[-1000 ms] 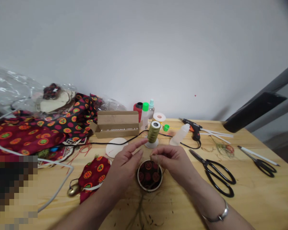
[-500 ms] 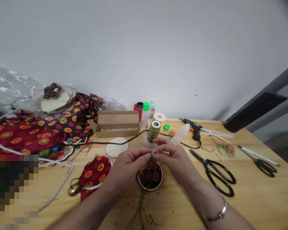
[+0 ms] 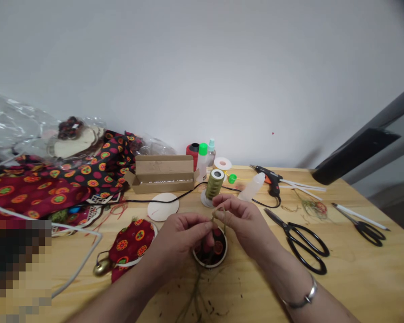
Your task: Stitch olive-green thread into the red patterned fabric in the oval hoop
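My left hand (image 3: 191, 231) and my right hand (image 3: 235, 220) meet at the middle of the table. Both pinch an olive-green thread (image 3: 225, 224), which makes a small loop by my right fingertips. Below them lies a round, dark patterned fabric piece (image 3: 218, 253) with a pale rim, partly hidden by my left hand. Loose green strands (image 3: 197, 291) trail from it towards me. Just behind my fingers stands a spool of olive thread (image 3: 215, 185). A red patterned fabric piece (image 3: 129, 242) with a brass bell (image 3: 103, 266) lies left of my left forearm.
Large black-handled scissors (image 3: 306, 244) lie to the right, with smaller scissors (image 3: 366, 229) beyond. A glue gun (image 3: 271, 179), a white bottle (image 3: 254, 186) and a cardboard box (image 3: 164, 179) stand behind. A black cord (image 3: 144, 201) crosses the table; patterned cloth (image 3: 37, 193) is heaped left.
The thread loop between my fingers now shows more clearly, and my right fingers have opened around it a little. My left fingers have shifted slightly lower. The whole view has moved slightly.
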`<state>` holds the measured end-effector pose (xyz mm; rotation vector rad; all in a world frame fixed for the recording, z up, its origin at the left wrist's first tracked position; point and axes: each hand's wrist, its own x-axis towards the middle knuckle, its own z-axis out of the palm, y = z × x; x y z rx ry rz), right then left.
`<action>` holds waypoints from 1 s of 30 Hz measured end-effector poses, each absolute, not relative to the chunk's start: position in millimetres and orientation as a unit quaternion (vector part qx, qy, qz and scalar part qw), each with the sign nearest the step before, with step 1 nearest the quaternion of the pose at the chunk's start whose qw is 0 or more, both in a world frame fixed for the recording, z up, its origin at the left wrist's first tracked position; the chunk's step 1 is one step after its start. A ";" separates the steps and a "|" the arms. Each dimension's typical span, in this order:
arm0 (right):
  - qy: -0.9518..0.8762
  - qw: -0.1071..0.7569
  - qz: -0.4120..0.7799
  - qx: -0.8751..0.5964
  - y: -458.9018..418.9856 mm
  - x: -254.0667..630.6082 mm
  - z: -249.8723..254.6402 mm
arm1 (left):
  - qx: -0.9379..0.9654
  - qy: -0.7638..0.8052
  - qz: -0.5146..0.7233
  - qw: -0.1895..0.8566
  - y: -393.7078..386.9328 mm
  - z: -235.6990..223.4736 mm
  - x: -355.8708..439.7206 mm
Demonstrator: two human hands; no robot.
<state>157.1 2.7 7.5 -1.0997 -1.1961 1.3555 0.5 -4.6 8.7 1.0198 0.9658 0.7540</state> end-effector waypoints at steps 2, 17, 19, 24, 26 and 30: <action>-0.496 0.491 0.554 -0.453 3.1 157.8 7.2 | 0.464 0.434 0.329 0.699 -5.2 9.2 0.2; -0.476 0.503 0.560 -0.455 4.6 158.3 10.5 | 0.436 0.473 0.392 0.658 -3.9 11.0 0.4; -0.479 0.498 0.562 -0.454 4.5 157.5 11.1 | 0.449 0.465 0.396 0.652 -3.6 9.9 1.1; -0.485 0.495 0.561 -0.452 4.4 156.5 10.0 | 0.493 0.466 0.385 0.626 -3.0 4.6 0.8; -0.488 0.493 0.563 -0.450 4.3 156.8 9.3 | 0.501 0.466 0.385 0.619 -2.9 3.7 0.2; -0.499 0.486 0.561 -0.448 3.7 156.4 8.7 | 0.510 0.464 0.382 0.615 -2.2 4.9 0.3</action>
